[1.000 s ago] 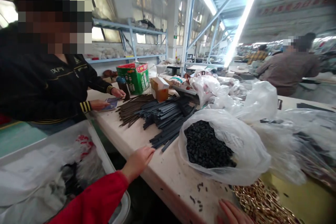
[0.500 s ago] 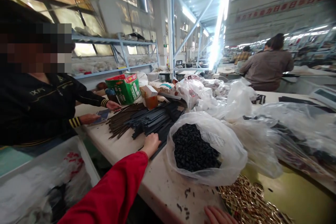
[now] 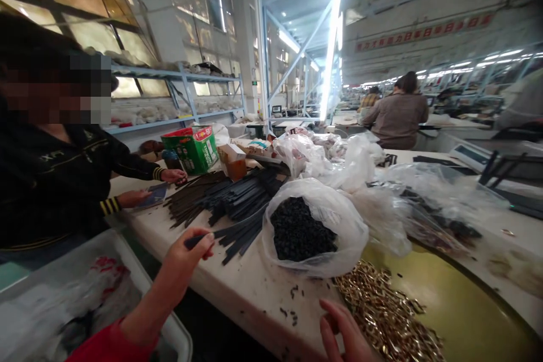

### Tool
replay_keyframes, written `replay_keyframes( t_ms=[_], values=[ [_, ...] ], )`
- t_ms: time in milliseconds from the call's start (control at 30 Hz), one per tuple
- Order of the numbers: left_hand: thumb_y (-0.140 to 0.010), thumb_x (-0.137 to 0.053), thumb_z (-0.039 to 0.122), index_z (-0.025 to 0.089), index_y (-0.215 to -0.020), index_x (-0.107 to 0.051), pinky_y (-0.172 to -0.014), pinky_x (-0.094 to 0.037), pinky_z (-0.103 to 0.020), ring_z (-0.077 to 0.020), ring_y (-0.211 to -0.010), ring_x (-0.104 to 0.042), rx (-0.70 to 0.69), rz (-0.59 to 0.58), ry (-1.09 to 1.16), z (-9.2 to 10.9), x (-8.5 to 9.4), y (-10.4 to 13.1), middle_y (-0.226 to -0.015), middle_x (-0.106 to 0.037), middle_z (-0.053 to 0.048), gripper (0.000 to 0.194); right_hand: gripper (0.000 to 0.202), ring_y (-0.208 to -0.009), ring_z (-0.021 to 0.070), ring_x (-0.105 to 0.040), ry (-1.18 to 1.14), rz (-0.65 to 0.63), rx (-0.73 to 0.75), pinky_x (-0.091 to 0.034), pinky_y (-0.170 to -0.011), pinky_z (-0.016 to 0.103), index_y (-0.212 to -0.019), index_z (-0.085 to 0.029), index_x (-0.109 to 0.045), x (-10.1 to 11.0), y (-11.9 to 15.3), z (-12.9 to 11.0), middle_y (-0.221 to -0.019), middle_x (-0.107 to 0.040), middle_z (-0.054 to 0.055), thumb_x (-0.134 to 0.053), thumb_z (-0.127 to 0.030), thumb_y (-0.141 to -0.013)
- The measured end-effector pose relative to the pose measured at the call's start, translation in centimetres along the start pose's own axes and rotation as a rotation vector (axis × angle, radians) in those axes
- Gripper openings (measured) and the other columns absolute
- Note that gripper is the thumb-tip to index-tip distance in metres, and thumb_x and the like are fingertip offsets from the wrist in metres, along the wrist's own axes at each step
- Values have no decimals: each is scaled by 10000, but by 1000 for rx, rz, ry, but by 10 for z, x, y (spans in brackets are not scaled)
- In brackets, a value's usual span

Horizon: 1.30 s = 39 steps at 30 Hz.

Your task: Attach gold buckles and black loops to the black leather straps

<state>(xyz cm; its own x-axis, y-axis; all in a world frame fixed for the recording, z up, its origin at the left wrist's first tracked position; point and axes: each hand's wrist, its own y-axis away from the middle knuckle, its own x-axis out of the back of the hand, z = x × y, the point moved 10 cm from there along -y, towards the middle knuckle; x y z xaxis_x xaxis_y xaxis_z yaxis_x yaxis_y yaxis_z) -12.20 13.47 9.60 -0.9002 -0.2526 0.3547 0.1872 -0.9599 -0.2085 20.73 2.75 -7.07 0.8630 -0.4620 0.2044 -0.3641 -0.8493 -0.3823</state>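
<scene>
My left hand [image 3: 186, 254] pinches the end of a dark flat strip [image 3: 229, 229] over the table's near edge. The strip's far part reaches toward a pile of black strips [image 3: 241, 195]. Low in the view, my right hand [image 3: 345, 331] has its fingers apart and nothing in them, beside a heap of gold-coloured metal pieces [image 3: 386, 308] on a round golden tray [image 3: 449, 294]. Between and beyond my hands stands an open clear plastic bag [image 3: 352, 226] of small black pieces [image 3: 301, 232].
A person in a dark jacket [image 3: 72, 181] stands at the left, both hands at the table. A white bin [image 3: 178, 328] with plastic bags is at the lower left. A green carton [image 3: 195, 153] and more plastic bags [image 3: 305, 153] lie at the back.
My left hand has moved left and toward me from the black strips, now with one in its fingers. My right hand has risen further into view. The camera has turned slightly right.
</scene>
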Motion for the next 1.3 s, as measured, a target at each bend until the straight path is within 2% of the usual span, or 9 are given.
replay_keyframes(
  t_ms=[100, 200, 367, 600, 733, 900, 1067, 1200, 1300],
  values=[
    [-596, -723, 419, 175, -730, -531, -489, -397, -170, -86, -498, -483, 241, -84, 292, -22, 20, 45, -552, -553, 53, 338, 607, -563, 172, -612, -441, -314, -495, -466, -438, 272, -1182, -190, -484, -50, 12, -2, -904, -670, 109, -550, -590, -731],
    [-569, -763, 407, 173, -696, -539, -458, -382, -155, -72, -476, -441, 457, -195, 404, -54, 16, 81, -528, -520, 62, 348, 729, -526, 135, -587, -767, -373, -763, -412, -384, 210, -1138, -172, -492, -75, 22, -23, -846, -665, 85, -649, -638, -600],
    [-593, -766, 317, 156, -644, -541, -466, -395, -137, -60, -483, -440, 710, -295, 429, -106, -1, 115, -552, -516, 58, 281, 449, -436, 68, -473, -897, -108, -874, -385, -387, 172, -836, -141, -625, -56, 23, -18, -561, -574, -29, -755, -473, -562],
    [-597, -757, 303, 166, -652, -580, -483, -400, -149, -74, -495, -474, 789, -411, 344, -144, -11, 119, -572, -555, 43, 230, 319, -444, 84, -473, -758, -9, -880, -391, -411, 196, -687, -150, -608, -21, 33, 11, -564, -578, -9, -648, -466, -656],
    [-634, -708, 380, 176, -669, -656, -494, -390, -181, -125, -533, -524, 643, -887, -27, -133, -44, 132, -579, -619, 6, 213, 344, -449, 80, -462, -658, -39, -856, -370, -407, 184, -743, -126, -644, -15, 33, 17, -554, -568, -9, -613, -464, -688],
    [-757, -556, 409, 173, -866, -613, -674, -430, -215, -140, -716, -590, 483, -1217, 94, -76, -136, 166, -771, -661, -10, 266, 352, -455, 80, -458, -584, -235, -900, -369, -420, 188, -760, -122, -652, -46, 43, 8, -564, -562, -8, -552, -458, -728],
    [-776, -440, 389, 151, -817, -500, -371, -224, -160, -42, -345, -348, 655, -1114, 212, -71, -192, 171, -504, -483, 72, 249, 381, -508, 130, -514, -276, -313, -620, -418, -473, 247, -846, -141, -626, -30, 1, -11, -610, -588, 17, -473, -486, -788],
    [-767, -428, 374, 143, -838, -502, -354, -172, -164, -29, -335, -309, 653, -1039, 283, -72, -196, 156, -516, -478, 72, 252, 295, -771, 184, -590, 247, -99, -82, -462, -719, 316, -1041, -180, -567, 15, -85, -54, -847, -639, 63, -391, -352, -878],
    [-759, -435, 381, 144, -861, -504, -348, -160, -171, -31, -324, -300, 668, -1001, 338, -75, -195, 146, -504, -472, 78, 267, 286, -967, 187, -563, 664, -258, 121, -415, -837, 305, -1072, -164, -557, -14, -133, -54, -1023, -617, 97, -331, -210, -904]
  ],
)
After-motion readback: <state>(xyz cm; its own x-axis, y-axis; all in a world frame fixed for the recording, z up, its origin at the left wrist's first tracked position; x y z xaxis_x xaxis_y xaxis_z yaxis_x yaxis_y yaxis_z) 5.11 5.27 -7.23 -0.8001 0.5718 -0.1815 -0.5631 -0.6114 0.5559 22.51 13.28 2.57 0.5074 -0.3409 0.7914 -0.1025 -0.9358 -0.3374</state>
